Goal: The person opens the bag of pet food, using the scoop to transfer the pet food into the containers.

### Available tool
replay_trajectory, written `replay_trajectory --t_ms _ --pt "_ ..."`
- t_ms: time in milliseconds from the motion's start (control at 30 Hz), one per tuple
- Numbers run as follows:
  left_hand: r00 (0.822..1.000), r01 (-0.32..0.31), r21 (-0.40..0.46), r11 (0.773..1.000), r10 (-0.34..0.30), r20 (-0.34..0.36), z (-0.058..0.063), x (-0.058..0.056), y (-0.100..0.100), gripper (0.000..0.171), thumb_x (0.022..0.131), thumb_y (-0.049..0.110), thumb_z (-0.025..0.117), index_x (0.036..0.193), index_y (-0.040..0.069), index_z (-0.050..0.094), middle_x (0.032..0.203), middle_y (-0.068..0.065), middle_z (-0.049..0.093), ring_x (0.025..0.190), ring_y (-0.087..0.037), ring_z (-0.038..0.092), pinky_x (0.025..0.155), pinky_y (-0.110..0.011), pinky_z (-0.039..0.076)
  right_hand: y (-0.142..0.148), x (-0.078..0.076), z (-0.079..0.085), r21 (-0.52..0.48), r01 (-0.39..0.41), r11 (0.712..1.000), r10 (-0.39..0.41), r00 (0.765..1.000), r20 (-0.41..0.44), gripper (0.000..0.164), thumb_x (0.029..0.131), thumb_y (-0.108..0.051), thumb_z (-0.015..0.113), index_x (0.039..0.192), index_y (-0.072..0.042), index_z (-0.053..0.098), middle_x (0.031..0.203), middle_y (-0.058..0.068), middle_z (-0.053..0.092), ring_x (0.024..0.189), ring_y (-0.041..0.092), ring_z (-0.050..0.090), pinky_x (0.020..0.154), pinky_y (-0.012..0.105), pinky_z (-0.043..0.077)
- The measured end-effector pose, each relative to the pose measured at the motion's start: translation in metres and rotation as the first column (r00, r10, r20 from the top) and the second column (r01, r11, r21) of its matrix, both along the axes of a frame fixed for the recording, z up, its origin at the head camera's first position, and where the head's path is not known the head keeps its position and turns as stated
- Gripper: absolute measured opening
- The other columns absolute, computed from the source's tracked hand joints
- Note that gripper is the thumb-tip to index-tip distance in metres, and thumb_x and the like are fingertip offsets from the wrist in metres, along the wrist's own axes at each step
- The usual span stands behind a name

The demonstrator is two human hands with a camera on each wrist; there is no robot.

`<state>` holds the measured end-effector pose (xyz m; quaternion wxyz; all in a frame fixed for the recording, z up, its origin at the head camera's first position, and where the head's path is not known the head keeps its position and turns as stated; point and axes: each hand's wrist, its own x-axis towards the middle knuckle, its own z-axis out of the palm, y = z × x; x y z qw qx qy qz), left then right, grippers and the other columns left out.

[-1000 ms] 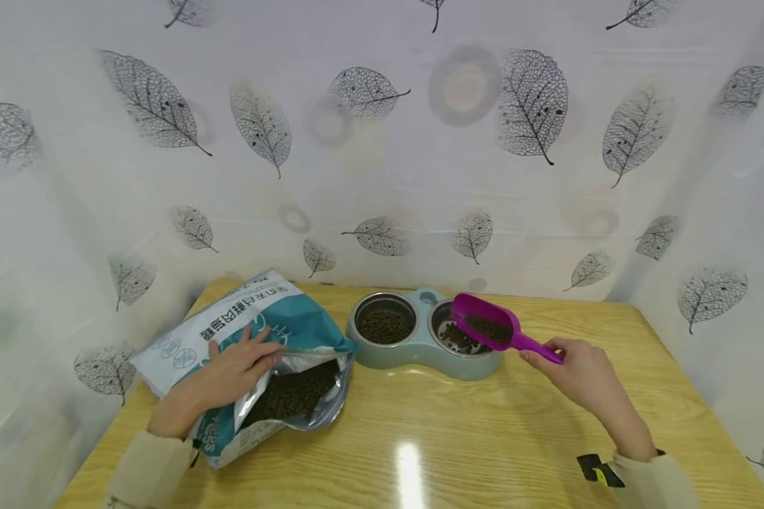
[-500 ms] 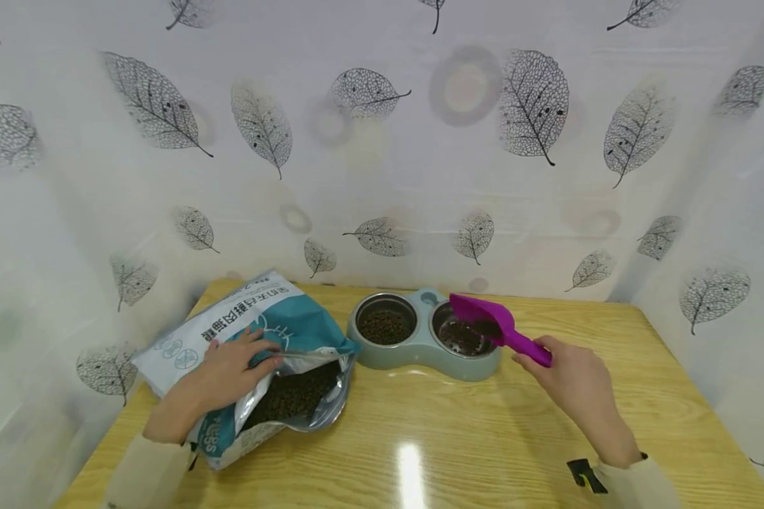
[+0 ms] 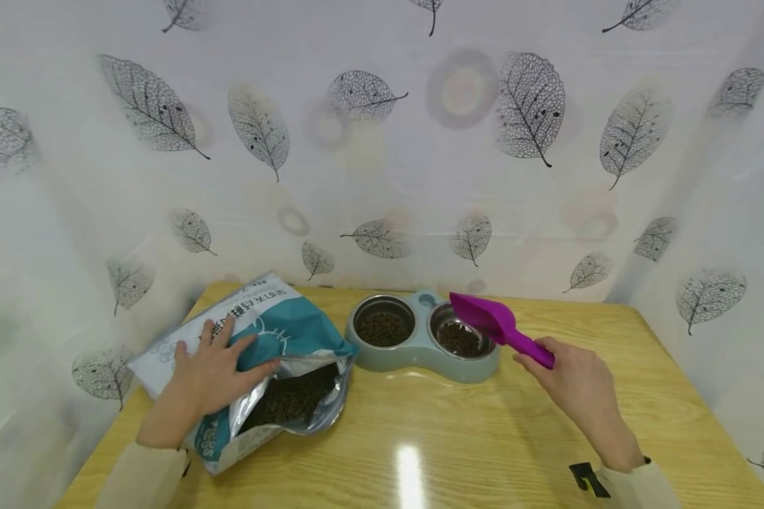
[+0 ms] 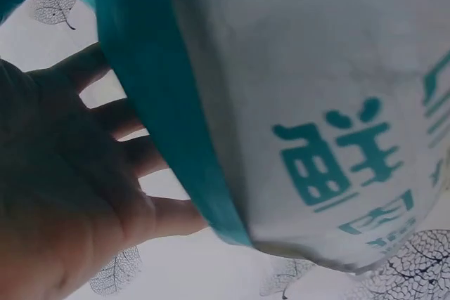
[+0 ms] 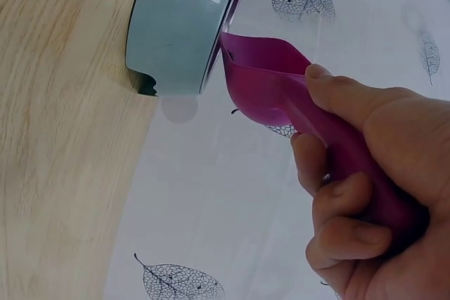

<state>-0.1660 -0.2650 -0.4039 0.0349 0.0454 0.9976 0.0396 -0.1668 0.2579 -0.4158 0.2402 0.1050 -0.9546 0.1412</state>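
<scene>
Right hand (image 3: pixel 578 378): gripped the scoop (image 3: pixel 503 329), lower right, nearer the right bowl (image 3: pixel 443 317).
Scoop: right of centre, long axis slanted up-left from that hand toward the bowl.
Left hand (image 3: pixel 209 376): rested spread on the bag (image 3: pixel 308 326), lower left.

- My scoop (image 3: pixel 492 322): smooth, glossy plastic.
- My bag (image 3: pixel 305 324): shiny film, foil-like inside.
- Bowls (image 3: pixel 382 305): polished metal.
- Stand (image 3: pixel 420 359): smooth, glossy plastic.
- Kibble (image 3: pixel 385 331): rough, matt.
- Table (image 3: pixel 484 438): glossy, wood-grained.
- My sleeves (image 3: pixel 136 479): matt cloth.

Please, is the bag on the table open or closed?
Open: the bag gapes at one end in the head view, with brown pellets visible inside.
</scene>
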Motion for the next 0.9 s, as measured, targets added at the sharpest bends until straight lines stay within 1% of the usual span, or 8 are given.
replay_trajectory --t_ms 300,400,500,600,733,833,867,900 --pt "0.999 0.001 0.057 0.998 -0.004 0.046 0.0042 -0.0021 -0.0012 0.090 0.094 0.078 0.042 0.151 0.009 0.050 0.162 -0.038 0.021 0.145 -0.069 0.014 0.098 -0.092 0.018 0.0016 0.0001 -0.0024 0.011 -0.016 1.000 0.017 0.999 -0.046 0.034 0.075 -0.025 0.091 0.099 -0.005 0.078 0.051 -0.010 0.037 0.046 0.000 0.024 0.042 0.021 0.020" --pt "0.999 0.004 0.062 0.998 -0.007 0.044 0.0041 -0.0022 -0.0015 0.090 0.095 0.077 0.042 0.151 0.008 0.050 0.162 -0.038 0.021 0.145 -0.069 0.014 0.097 -0.092 0.019 0.0010 0.0009 -0.0032 0.038 -0.047 0.998 0.049 0.996 -0.077 0.036 0.081 -0.036 0.086 0.100 -0.007 0.079 0.053 -0.009 0.042 0.046 -0.001 0.025 0.041 0.020 0.022" --pt "0.999 0.003 0.066 0.998 -0.005 0.040 0.0034 -0.0022 -0.0015 0.090 0.095 0.077 0.042 0.151 0.008 0.050 0.162 -0.038 0.021 0.145 -0.069 0.014 0.097 -0.092 0.018 0.0005 0.0018 -0.0043 0.068 -0.065 0.996 0.072 0.990 -0.118 0.059 0.093 -0.062 0.061 0.102 -0.007 0.078 0.056 -0.005 0.049 0.046 0.001 0.028 0.041 0.020 0.022" --pt "0.999 0.000 0.070 0.998 -0.003 0.039 0.0028 -0.0020 -0.0015 0.090 0.095 0.078 0.042 0.151 0.009 0.050 0.162 -0.038 0.020 0.145 -0.069 0.013 0.097 -0.093 0.017 0.0001 0.0025 -0.0065 0.092 -0.060 0.994 0.075 0.982 -0.171 0.086 0.094 -0.075 0.028 0.102 -0.006 0.079 0.061 0.001 0.055 0.047 0.004 0.029 0.040 0.020 0.021" --pt "0.999 -0.004 0.077 0.997 0.001 0.045 0.0021 -0.0016 -0.0017 0.090 0.094 0.078 0.043 0.151 0.008 0.050 0.162 -0.038 0.020 0.145 -0.070 0.013 0.097 -0.093 0.016 -0.0007 0.0030 -0.0080 0.092 -0.053 0.994 0.072 0.973 -0.220 0.089 0.096 -0.075 0.025 0.102 -0.005 0.079 0.063 0.004 0.058 0.048 0.004 0.028 0.040 0.020 0.022" --pt "0.999 -0.004 0.081 0.997 0.000 0.046 0.0015 -0.0018 -0.0019 0.090 0.094 0.078 0.043 0.151 0.008 0.050 0.163 -0.038 0.019 0.145 -0.070 0.012 0.097 -0.093 0.016 -0.0021 0.0041 -0.0059 -0.084 -0.073 0.994 0.066 0.995 -0.080 0.065 0.100 -0.063 0.050 0.106 -0.004 0.078 0.062 -0.002 0.058 0.047 0.002 0.031 0.041 0.021 0.026" --pt "0.999 -0.004 0.082 0.997 0.000 0.046 0.0012 -0.0017 -0.0019 0.090 0.094 0.078 0.043 0.151 0.008 0.050 0.163 -0.038 0.019 0.145 -0.070 0.012 0.097 -0.093 0.015 -0.0026 0.0049 -0.0047 -0.203 -0.091 0.975 0.098 0.995 0.021 0.057 0.101 -0.056 0.056 0.109 -0.002 0.076 0.063 -0.005 0.059 0.047 0.001 0.034 0.041 0.022 0.029" --pt "0.999 -0.004 0.083 0.997 0.000 0.046 0.0009 -0.0017 -0.0018 0.090 0.094 0.077 0.043 0.151 0.008 0.050 0.163 -0.038 0.019 0.145 -0.070 0.012 0.097 -0.093 0.015 -0.0032 0.0056 -0.0035 -0.345 -0.099 0.933 0.153 0.979 0.132 0.051 0.101 -0.049 0.060 0.112 -0.001 0.074 0.065 -0.007 0.061 0.048 0.001 0.037 0.042 0.022 0.032"
